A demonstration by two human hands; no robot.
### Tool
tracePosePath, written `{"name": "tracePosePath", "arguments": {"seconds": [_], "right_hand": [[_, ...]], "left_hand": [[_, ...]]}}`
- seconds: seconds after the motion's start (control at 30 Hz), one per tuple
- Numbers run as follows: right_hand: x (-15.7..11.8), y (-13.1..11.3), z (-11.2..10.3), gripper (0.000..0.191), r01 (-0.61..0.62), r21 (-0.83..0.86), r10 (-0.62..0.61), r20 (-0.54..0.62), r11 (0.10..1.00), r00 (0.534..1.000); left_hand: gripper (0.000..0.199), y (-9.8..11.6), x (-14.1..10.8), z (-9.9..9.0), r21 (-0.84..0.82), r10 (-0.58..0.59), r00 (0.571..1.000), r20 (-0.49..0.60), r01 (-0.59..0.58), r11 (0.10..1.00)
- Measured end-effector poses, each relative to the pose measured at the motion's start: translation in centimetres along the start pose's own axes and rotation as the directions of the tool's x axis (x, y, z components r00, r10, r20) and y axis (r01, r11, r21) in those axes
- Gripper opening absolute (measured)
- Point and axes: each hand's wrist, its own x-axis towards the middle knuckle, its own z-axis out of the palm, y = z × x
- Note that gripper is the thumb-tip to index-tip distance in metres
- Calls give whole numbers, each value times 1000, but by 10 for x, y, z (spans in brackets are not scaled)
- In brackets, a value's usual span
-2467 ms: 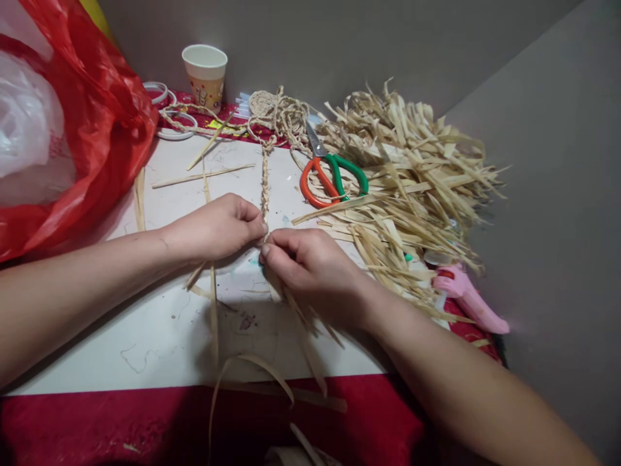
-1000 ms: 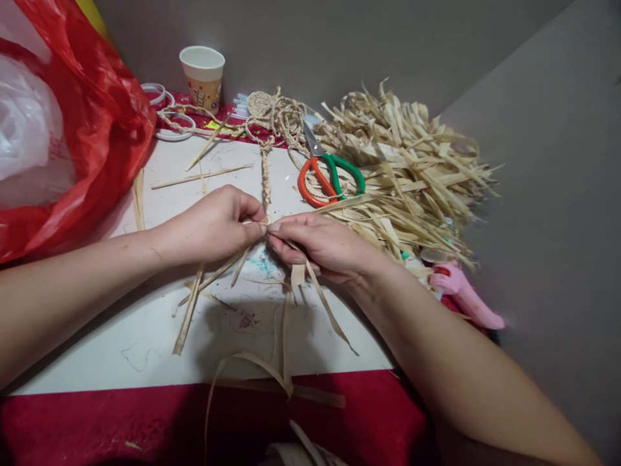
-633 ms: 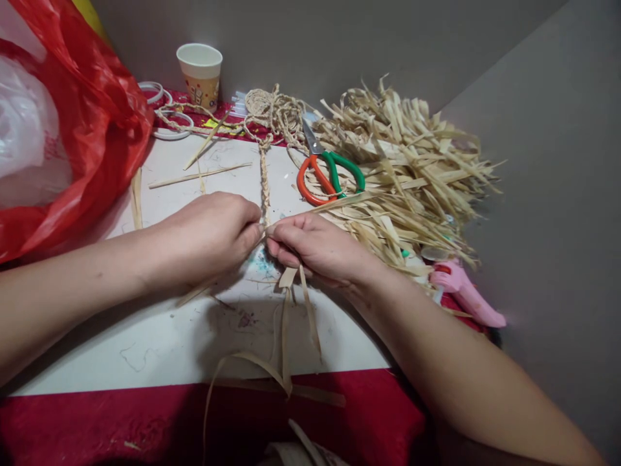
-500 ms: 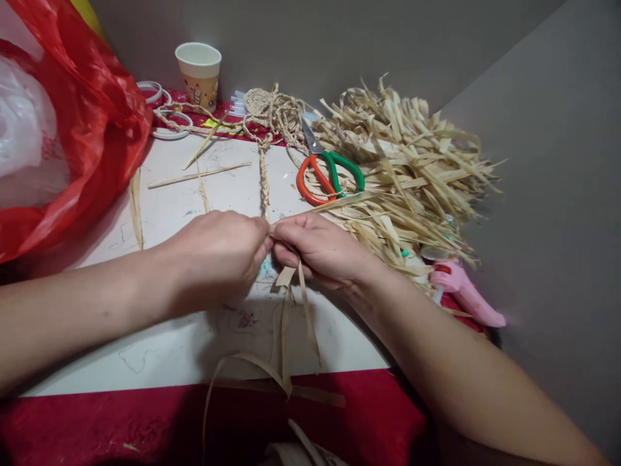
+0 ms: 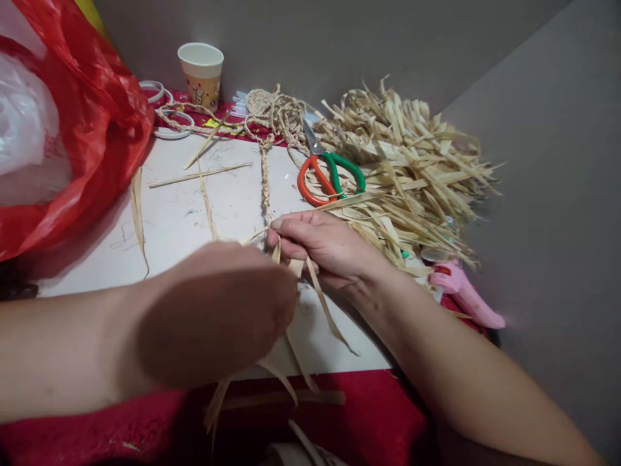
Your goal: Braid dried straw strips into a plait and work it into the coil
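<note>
A narrow straw braid (image 5: 265, 181) runs down the white board to my right hand (image 5: 325, 249). The thumb and fingers of that hand pinch the braid's lower end. Loose straw strips (image 5: 327, 307) fan out below the pinch, one hanging to the right. My left hand (image 5: 228, 310) is nearer to me, closed and slightly blurred, its back in shadow. A strip runs from the pinch down to it, and strip ends hang beneath. Its fingertips are hidden. Scissors (image 5: 323, 171) with one orange and one green handle lie beyond my right hand.
A pile of dry straw (image 5: 412, 162) spreads at the right, with a pink glue gun (image 5: 466, 294) beside it. Coiled braid (image 5: 274, 107), a paper cup (image 5: 201, 74) and white rings (image 5: 173, 125) stand at the back. A red plastic bag (image 5: 111, 123) bulges at left.
My left hand has moved away from the pinch, towards me and slightly right. The hanging strips have shifted and spread. My right hand stays on the braid's end.
</note>
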Motion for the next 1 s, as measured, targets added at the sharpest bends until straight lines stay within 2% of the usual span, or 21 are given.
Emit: {"name": "tracePosePath", "arguments": {"seconds": [0.03, 0.1, 0.13, 0.17, 0.23, 0.3, 0.33, 0.4, 0.57, 0.7, 0.83, 1.0], "right_hand": [[0, -1, -1, 25, 10, 1, -10, 23, 1000, 1000], [0, -2, -3, 25, 5, 13, -6, 61, 1000, 998], [0, -2, -4, 24, -4, 17, 2, 73, 1000, 997], [1, -2, -5, 23, -10, 18, 8, 81, 1000, 997], [2, -1, -7, 21, -5, 11, 4, 94, 1000, 996], [3, 0, -8, 21, 6, -5, -5, 112, 1000, 994], [3, 1, -9, 21, 8, -13, -7, 122, 1000, 993], [3, 1, -10, 21, 9, -38, -3, 143, 999, 990], [1, -1, -10, 24, 14, -157, 14, 176, 988, 984], [0, 0, -10, 24, 79, -301, -31, 162, 950, 986], [-1, 2, -11, 22, 178, -518, -126, 134, 837, 983], [-3, 1, -8, 23, 270, -705, -246, 139, 656, 959]], "left_hand": [[26, 3, 5, -11, 6, 14, 999, -30, -14, 1000], [17, 8, 17, -32, -28, -28, 975, -222, 22, 999], [11, 8, 24, -39, -85, -58, 961, -269, 36, 996], [10, 7, 31, -42, -164, -120, 969, -218, 85, 983], [14, 0, 41, -41, -394, -265, 963, 53, 264, 880], [12, -8, 47, -33, -563, -256, 930, 263, 364, 742], [13, -11, 48, -29, -604, -245, 916, 317, 394, 693], [15, -14, 47, -25, -627, -240, 914, 327, 400, 668], [16, -16, 45, -31, -488, -242, 948, 206, 314, 815], [19, -21, 47, -32, -396, -249, 945, 213, 317, 862], [21, -22, 49, -29, -454, -216, 940, 265, 320, 832], [19, -21, 50, -28, -562, -212, 913, 349, 385, 732]]}}
